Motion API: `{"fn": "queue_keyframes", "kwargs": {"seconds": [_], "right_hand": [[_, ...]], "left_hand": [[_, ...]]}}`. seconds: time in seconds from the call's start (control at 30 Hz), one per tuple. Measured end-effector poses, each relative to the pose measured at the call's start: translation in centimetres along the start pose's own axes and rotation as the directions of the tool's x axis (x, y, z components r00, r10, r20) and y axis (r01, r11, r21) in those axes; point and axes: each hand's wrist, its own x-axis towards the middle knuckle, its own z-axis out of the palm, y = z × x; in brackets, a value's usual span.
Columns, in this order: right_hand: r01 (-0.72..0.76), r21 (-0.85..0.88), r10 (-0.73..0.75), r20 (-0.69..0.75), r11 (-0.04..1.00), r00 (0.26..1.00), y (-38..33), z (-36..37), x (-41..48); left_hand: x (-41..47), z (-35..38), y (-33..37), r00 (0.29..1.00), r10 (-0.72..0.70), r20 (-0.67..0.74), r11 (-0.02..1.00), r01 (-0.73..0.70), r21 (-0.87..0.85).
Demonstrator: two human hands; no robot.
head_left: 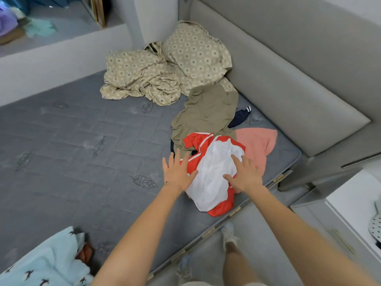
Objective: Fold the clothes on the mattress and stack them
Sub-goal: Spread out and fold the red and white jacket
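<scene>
A crumpled red and white garment (212, 178) lies on the grey mattress (72, 145) near its right edge. My left hand (177, 173) is spread open over the garment's left side. My right hand (244, 174) is spread open over its right side. Both sets of fingers are straight. Behind the garment lies an olive-green garment (206, 114), with a dark navy piece (240, 117) showing under it. A salmon-pink cloth (259, 145) lies to the right.
Patterned beige pillow and bedding (165, 65) are heaped at the head of the mattress against the grey padded headboard (288, 79). A light blue blanket with birds (45, 263) lies at the bottom left. A white bedside cabinet (354, 207) stands at the right.
</scene>
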Motion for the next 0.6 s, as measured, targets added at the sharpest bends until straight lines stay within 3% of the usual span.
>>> {"fn": "queue_keyframes", "kwargs": {"seconds": [0.4, 0.6], "right_hand": [[0.099, -0.068, -0.097, 0.034, 0.993, 0.995, 7.5, -2.6, 14.3], [0.154, -0.107, -0.139, 0.134, 0.982, 0.981, 8.4, 1.1, 20.5]], "left_hand": [[12.0, 3.8, 7.3, 0.984, -0.176, 0.021, 0.98, 0.177, -0.091], [16.3, 8.8, 8.2, 0.971, -0.194, 0.142, 0.977, 0.204, -0.06]]}}
